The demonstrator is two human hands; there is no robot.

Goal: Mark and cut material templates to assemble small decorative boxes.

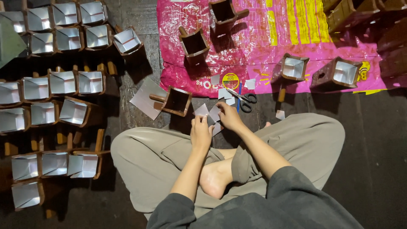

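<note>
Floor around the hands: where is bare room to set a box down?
Bare floor right of the knee, below the pink sheet. Crowded: lined boxes fill the left; scissors and foil pieces lie by both hands.

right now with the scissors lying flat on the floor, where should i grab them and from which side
Probably by the dark finger loops, at the right end of the scissors, coming from above on that side. The blades point left toward the small silver paper squares and the right hand, so the loops are the free, blunt end. They lie flat, so slide fingers in low.
</note>
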